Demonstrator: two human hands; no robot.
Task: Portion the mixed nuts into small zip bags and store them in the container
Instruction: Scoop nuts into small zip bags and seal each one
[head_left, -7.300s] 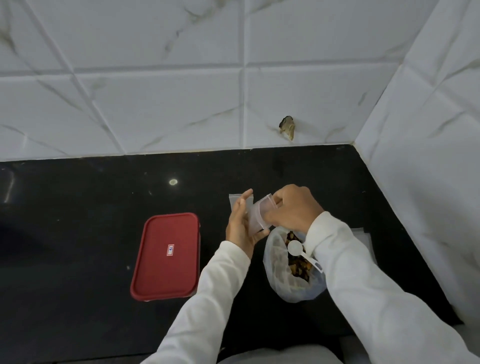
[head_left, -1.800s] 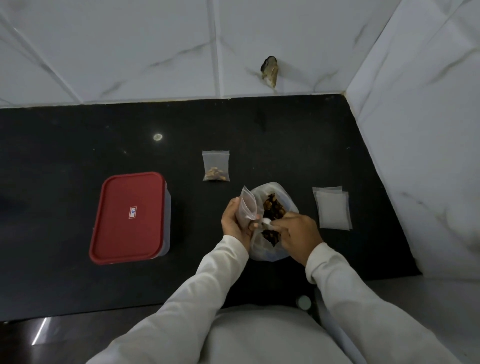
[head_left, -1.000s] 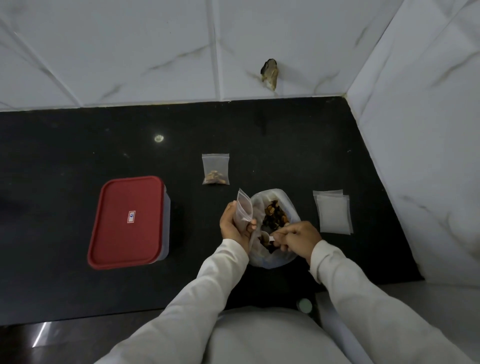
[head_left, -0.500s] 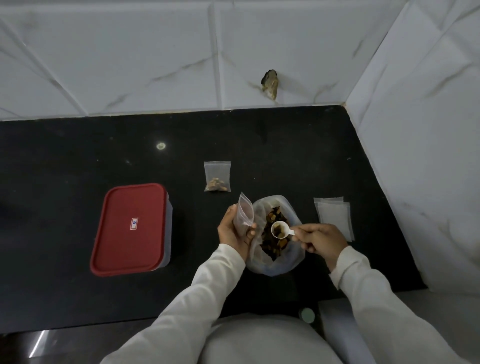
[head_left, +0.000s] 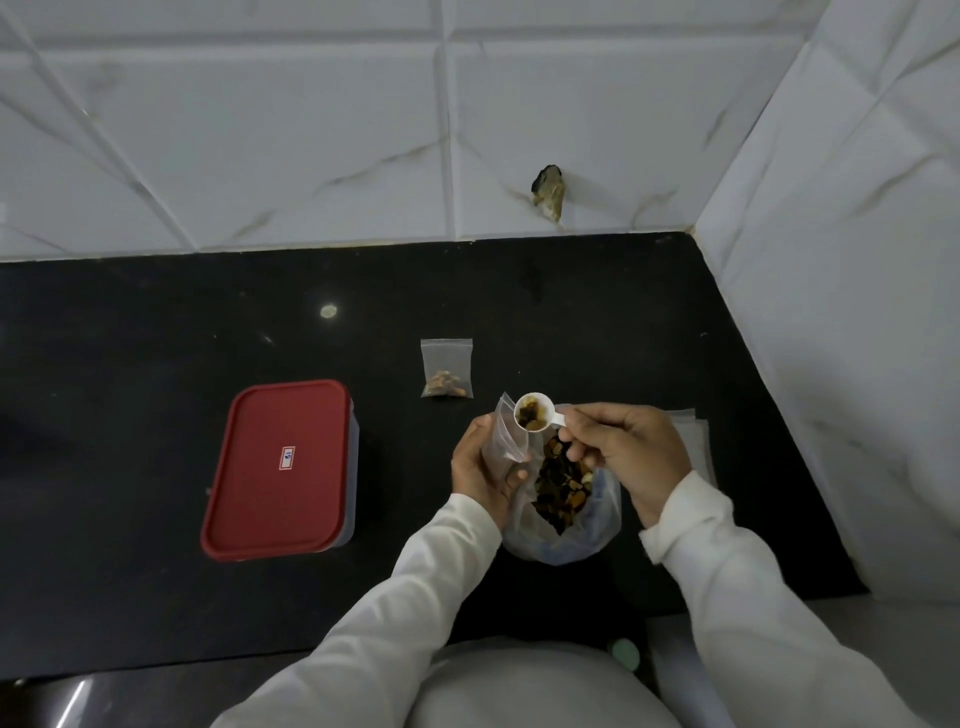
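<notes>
Loaded scoop at the mouth: the small white plastic scoop (head_left: 532, 412), heaped with brown mixed nuts, hangs right over the open top of the small clear zip bag (head_left: 506, 436). The right hand (head_left: 626, 449) pinches the scoop's handle. The left hand (head_left: 480, 465) curls round the little bag, holding it upright beside the big clear plastic bag of mixed nuts (head_left: 597, 540), which slumps open on the black stone counter (head_left: 130, 364).

This looks like the filling step. The next move calls for tipping the scoop with the bag's mouth held wide, or nuts will spill.

Just beyond, a flat clear zip bag (head_left: 447, 369) has a few nuts at its bottom. To the right lies a stack of empty zip bags (head_left: 698, 431). Well to the left, the rectangular red-lidded container (head_left: 278, 467) stands closed.
</notes>
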